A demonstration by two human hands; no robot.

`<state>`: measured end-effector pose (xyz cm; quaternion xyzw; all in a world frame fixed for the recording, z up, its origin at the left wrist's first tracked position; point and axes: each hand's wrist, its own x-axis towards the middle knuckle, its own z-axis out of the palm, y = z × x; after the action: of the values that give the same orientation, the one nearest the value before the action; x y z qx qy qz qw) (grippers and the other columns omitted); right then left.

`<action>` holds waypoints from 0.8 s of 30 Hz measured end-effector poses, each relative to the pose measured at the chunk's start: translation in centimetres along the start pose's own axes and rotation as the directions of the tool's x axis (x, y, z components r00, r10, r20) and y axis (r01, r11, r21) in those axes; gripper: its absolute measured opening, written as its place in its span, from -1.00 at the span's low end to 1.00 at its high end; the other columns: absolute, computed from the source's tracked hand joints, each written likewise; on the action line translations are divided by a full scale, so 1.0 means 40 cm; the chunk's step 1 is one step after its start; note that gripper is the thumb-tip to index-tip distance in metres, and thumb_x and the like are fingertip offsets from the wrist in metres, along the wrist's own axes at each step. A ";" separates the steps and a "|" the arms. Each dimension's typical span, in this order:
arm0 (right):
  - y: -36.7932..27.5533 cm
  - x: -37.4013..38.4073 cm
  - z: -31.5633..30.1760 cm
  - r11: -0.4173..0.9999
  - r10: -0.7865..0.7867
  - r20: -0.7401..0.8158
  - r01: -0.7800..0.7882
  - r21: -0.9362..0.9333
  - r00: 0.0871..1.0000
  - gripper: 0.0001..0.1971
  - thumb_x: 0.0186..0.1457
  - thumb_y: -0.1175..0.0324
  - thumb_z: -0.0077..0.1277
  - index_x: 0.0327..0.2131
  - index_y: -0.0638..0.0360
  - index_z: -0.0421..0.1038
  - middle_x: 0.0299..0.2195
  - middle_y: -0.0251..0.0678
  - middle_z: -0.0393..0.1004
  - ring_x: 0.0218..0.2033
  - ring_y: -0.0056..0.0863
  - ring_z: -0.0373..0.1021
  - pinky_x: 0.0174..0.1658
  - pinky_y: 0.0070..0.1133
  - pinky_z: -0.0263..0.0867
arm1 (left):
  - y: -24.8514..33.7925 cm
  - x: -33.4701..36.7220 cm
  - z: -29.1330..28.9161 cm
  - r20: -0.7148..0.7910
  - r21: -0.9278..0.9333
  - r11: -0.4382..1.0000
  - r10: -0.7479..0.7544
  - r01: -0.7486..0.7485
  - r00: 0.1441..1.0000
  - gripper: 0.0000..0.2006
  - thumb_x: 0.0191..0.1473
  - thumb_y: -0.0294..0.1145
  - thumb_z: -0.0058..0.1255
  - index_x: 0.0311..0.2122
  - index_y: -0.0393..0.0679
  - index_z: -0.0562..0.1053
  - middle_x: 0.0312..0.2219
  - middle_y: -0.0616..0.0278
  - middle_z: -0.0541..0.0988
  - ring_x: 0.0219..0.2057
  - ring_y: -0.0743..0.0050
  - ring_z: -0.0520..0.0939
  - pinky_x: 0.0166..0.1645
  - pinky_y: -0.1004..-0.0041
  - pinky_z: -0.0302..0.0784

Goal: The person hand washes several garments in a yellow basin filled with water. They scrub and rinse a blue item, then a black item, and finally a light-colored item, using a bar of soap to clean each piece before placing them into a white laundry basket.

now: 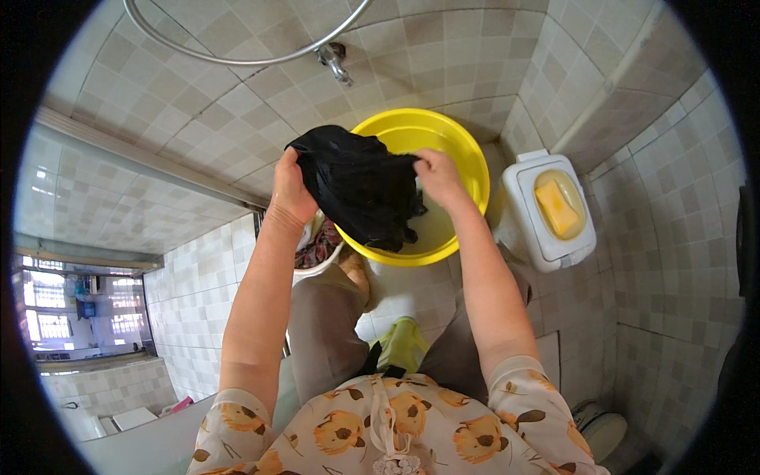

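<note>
Tiled wall [459, 67] behind, black garment [348, 182] was gripped by left hand [293, 190] and right hand [440, 176] over yellow tub [478, 162], not yet set down; patterned cloth [321, 244] was left in white basin [317, 270]

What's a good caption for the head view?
Left grip and right grip hold black cloth partly over a yellow tub.

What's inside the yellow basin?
Pale, cloudy-looking water shows in the yellow basin. The black cloth, held by left hand and right hand, hides the left part; what lies beneath can't be seen.
</note>
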<state>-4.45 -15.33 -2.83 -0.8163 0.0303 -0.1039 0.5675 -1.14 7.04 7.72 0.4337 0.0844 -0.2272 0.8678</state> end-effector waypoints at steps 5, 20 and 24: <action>0.004 0.024 -0.056 0.966 0.144 -0.148 -0.107 0.235 0.979 -0.72 0.04 0.39 -0.22 -0.22 0.36 0.33 -0.34 -0.05 0.43 -0.28 -0.26 0.36 -0.19 -0.52 0.22 | -0.032 0.023 -0.065 -0.316 0.156 0.957 -0.185 0.243 0.931 -0.68 0.07 -0.25 -0.25 -0.20 -0.26 0.39 -0.25 0.09 0.51 -0.24 0.23 0.53 -0.05 0.36 0.40; -0.016 0.026 -0.128 0.983 0.165 -0.046 -0.168 -0.077 0.985 -0.70 0.01 0.37 -0.10 -0.20 0.38 0.33 -0.28 -0.16 0.43 -0.27 -0.42 0.34 -0.19 -0.58 0.23 | -0.070 -0.034 0.052 -0.009 0.719 0.671 -0.253 0.182 0.967 -0.63 -0.04 -0.31 0.04 -0.12 -0.28 0.38 -0.27 0.17 0.53 -0.27 0.45 0.54 -0.14 0.48 0.43; -0.034 -0.045 -0.126 0.868 0.141 0.256 0.004 -0.497 0.956 -0.60 -0.11 0.25 0.03 -0.22 0.36 0.35 -0.24 0.09 0.38 -0.16 -0.07 0.30 -0.09 -0.39 0.22 | -0.047 -0.029 0.064 -0.038 0.477 0.850 -0.236 0.225 0.971 -0.67 0.01 -0.32 -0.02 -0.12 -0.28 0.36 -0.26 0.16 0.52 -0.25 0.38 0.55 -0.14 0.41 0.48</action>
<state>-7.33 -19.18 -0.12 -0.9383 0.0033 0.0457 0.3427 -3.18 4.40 8.33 0.6185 0.0679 -0.3481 0.7012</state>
